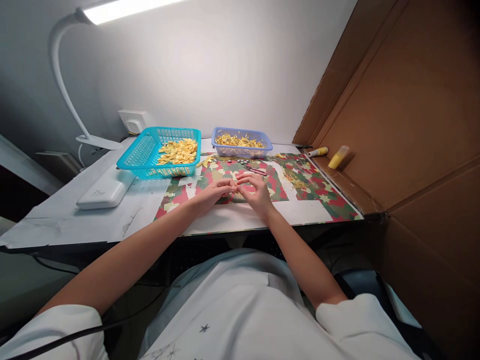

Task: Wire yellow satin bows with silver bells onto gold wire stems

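Note:
Over the camouflage-patterned sheet on the table, my left hand (219, 191) and my right hand (257, 192) meet at the fingertips. Both are closed in a pinch; whatever sits between them is too small and too covered to name. Just beyond my right hand lies a pair of small pink-handled tweezers or snips (255, 170). Farther back stand a blue-purple basket (243, 151) of thin gold twist-tie-like pieces and, to the left, a turquoise basket (140, 170) of yellow ribbon bows.
A white power bank (107, 189) rests left of the turquoise basket. Small silvery pieces (243, 161) and gold clippings (296, 181) lie on the patterned sheet (335, 202). Two yellow tubes (338, 157) are beside a cardboard wall (412, 110) on the right. A lamp (56, 65) arches overhead.

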A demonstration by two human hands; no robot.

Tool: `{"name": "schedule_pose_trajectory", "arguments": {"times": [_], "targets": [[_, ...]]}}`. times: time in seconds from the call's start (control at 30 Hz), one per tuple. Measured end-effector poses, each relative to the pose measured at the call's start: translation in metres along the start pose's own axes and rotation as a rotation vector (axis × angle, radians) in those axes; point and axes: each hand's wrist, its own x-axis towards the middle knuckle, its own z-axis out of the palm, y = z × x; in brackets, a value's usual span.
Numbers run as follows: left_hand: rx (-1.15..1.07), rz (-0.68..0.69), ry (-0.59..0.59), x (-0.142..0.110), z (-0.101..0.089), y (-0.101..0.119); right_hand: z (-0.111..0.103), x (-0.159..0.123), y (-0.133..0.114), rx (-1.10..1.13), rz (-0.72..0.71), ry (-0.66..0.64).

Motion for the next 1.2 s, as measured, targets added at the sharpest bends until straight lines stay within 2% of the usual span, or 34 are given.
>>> {"name": "schedule_pose_trajectory", "arguments": {"times": [0.2,0.37,0.53,0.73,1.2], "targets": [[0.058,-0.008,-0.048,-0.001,-0.001,0.001,0.000,0.001,0.003,0.032,0.011,-0.032],[0.091,0.004,-0.040,0.000,-0.002,-0.004,0.000,0.000,0.004,0.001,0.021,-0.010],[0.135,0.032,0.073,0.005,-0.005,-0.009,0.000,0.001,0.009,-0.019,0.043,0.007],[0.199,0.023,0.169,0.003,-0.003,-0.001,0.002,0.001,0.018,-0.022,0.088,0.026],[0.300,0.062,0.345,0.006,-0.006,-0.002,-0.001,0.002,0.012,-0.011,0.236,-0.022]]}}
